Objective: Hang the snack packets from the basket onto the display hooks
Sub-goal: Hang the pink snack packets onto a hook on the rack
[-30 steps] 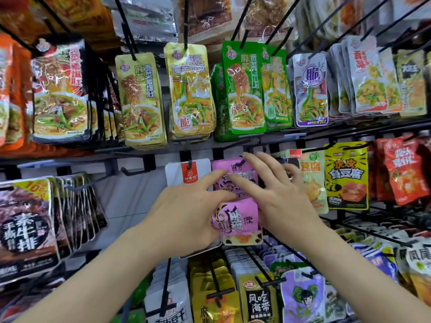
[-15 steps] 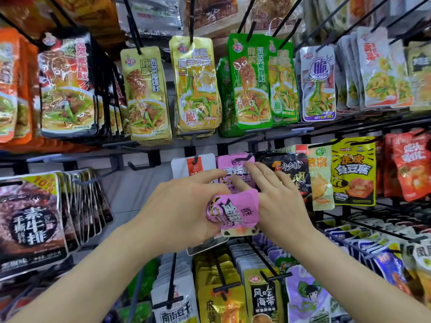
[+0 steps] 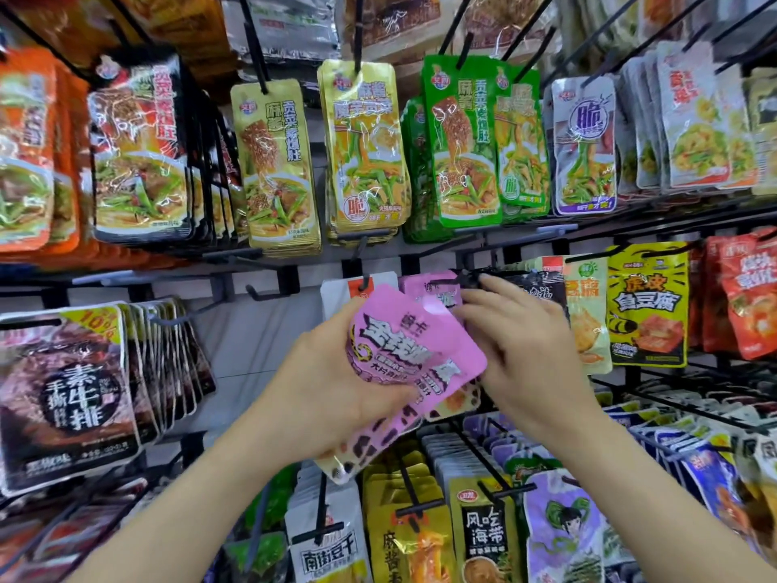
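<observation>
Shop display wall, black wire hooks in rows, packets hanging thick on nearly all.

Left hand [image 3: 332,385]: fingers curled round a fanned stack of pink packets [image 3: 416,351], thumb across the front. Bold white lettering on the top one, too blurred for me to read. The stack is tilted, upper corner toward the rack.

Right hand [image 3: 521,347]: just right of the pink packets, fingers reaching up to the tip of a hook [image 3: 471,279]. Motion-blurred; whether they pinch the top packet's corner I cannot tell.

Just above the pink packets: one matching pink packet already on that hook [image 3: 424,288], a white packet with a red label [image 3: 340,288] beside it, a black packet [image 3: 534,288] behind my right fingers.

Further right of the pink packets: yellow packet [image 3: 647,305], reads "鱼豆腐".

Well above them: green packets [image 3: 458,153] and gold packets [image 3: 366,149], both marked "麻酱"; a white-and-purple packet [image 3: 584,140] with "脆".

Far left of the pink packets: dark packets [image 3: 71,385], "素牛排", "10%" in the corner.

Below them: "风吃海带" packet [image 3: 483,536] and "南街豆干" packet [image 3: 328,557].
</observation>
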The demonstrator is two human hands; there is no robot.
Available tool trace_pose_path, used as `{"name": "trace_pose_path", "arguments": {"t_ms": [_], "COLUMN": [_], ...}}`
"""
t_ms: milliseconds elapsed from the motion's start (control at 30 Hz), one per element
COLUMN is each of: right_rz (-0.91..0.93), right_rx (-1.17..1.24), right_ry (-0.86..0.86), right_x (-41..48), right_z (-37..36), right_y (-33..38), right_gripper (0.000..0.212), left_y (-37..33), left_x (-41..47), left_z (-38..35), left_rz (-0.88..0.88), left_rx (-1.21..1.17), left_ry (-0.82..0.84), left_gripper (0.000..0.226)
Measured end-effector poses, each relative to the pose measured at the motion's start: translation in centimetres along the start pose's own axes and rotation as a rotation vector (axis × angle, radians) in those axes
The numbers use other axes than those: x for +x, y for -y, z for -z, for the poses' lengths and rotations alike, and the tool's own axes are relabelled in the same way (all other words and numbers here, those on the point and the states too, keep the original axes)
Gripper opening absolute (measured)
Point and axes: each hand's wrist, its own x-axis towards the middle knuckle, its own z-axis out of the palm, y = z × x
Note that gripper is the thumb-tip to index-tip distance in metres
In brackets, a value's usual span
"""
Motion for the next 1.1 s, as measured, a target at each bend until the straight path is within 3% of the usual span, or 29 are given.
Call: {"name": "trace_pose_path", "arguments": {"t_ms": [67,133,233,500,600,700,833,1000,1100], "right_rz": [-0.382,-0.641,-0.704,-0.917,-0.912,-0.835,-0.718,-0.609,-0.538], "right_rx": [0.599,0.957,1.028,1.413,1.375,1.190,0.948,0.768,0.701], "right_ry": [-0.049,0.114,0.284,0.224,0.114,0.020,-0.133,-0.223,-0.238], "right_x": [0.2,0.5,0.3,0.4,0.4,0.5,1.3,2.1,2.7], "right_z": [2.6,4.3,4.8,5.2,4.9,4.4,3.7,3.4,2.9], "right_y": [2.2,3.6,4.1,4.4,4.6,4.8,4.5,2.6,1.5], "right_gripper": [0.019,0.022,0.015,0.019,0.011,0.018,0.006,0.007,0.006], "left_y": [0.0,-0.1,-0.7,-1.7,-1.9,-2.5,-2.7,-3.3,-2.8], "left_x": [-0.1,-0.1,-0.3,-0.9,-1.2,-1.2,-1.1,-2.0,-1.8], "left_z": [-0.5,-1.1,-1.9,-2.3,-2.0,-2.3,-2.5,-0.9,-0.4], "left_rz": [0.042,0.068,0.109,0.162,0.123,0.074,0.011,-0.113,-0.193], "left_rx": [-0.136,-0.230,-0.364,-0.424,-0.389,-0.434,-0.429,-0.024,0.316], "left_ry": [-0.033,-0.068,-0.081,-0.041,-0.053,-0.097,-0.256,-0.277,-0.214], "left_gripper": [0.057,0.059,0.060,0.047,0.048,0.046,0.063,0.091,0.073]}}
